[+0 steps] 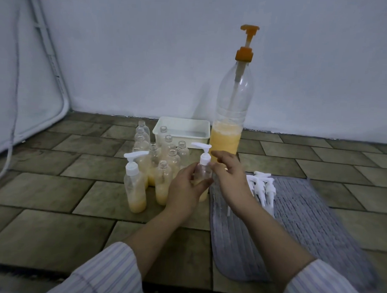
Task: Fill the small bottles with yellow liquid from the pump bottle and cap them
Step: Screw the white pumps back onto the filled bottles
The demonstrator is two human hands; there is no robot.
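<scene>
Left hand point(185, 191) gripping a small bottle point(202, 176) upright at centre, right hand point(228, 177) fingers spread – loosely beside its white pump cap point(204, 154), tall pump bottle point(231, 117) just behind, loose caps point(262, 188) on grey mat point(306, 216) right, capped bottle point(135, 183) left.

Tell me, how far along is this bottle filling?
One capped bottle with yellow liquid stands finished. The left hand holds a second bottle, its white pump top on, right hand beside it. Open filled bottles, empty bottles and loose pump caps remain.

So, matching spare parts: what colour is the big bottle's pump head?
Orange, clearest in the head view atop the pump bottle.
</scene>
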